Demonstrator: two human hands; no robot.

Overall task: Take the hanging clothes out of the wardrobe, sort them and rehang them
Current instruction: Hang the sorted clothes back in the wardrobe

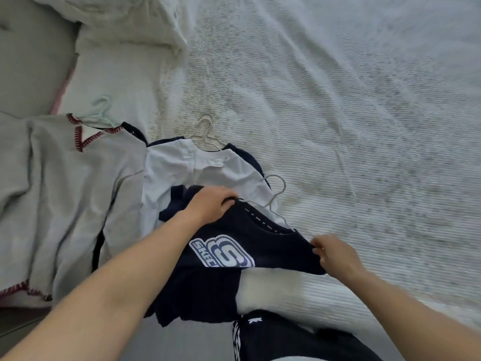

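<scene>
Mid-task, sorting stage. Navy T-shirt point(260, 246) with a white-and-blue logo sits lower centre of the frame, on a pale wire hanger point(273, 196) whose hook pokes out above its neckline. Left hand point(210, 204) grips the shirt at the left shoulder by the collar, fingers curled over the cloth. Right hand point(335, 252) pinches the other shoulder edge at centre right, fingers bent round the fabric; slightly blurred, so the exact finger placement isn't clear. Shirt overlaps the lower part of a white T-shirt point(177, 168) at centre, which has its own hanger hook point(205, 131) showing above the collar and dark fabric peeking out beneath it. At left, grey sweater point(65, 183) with red stitched trim lies flat on a mint hanger point(102, 110). All of it rests on a white textured bedspread point(338, 113) filling the right and top; rumpled white bedding point(125, 19) at upper left. More dark clothing with a striped white cord point(273, 334) at bottom centre, could be what the person is wearing, can't tell. Judgement: at least three garments are out of the wardrobe and laid out, still on hangers; sorting looks partly done, rehanging not started as far as shown. Wardrobe not in view, so how many clothes remain inside can't be told.
</scene>
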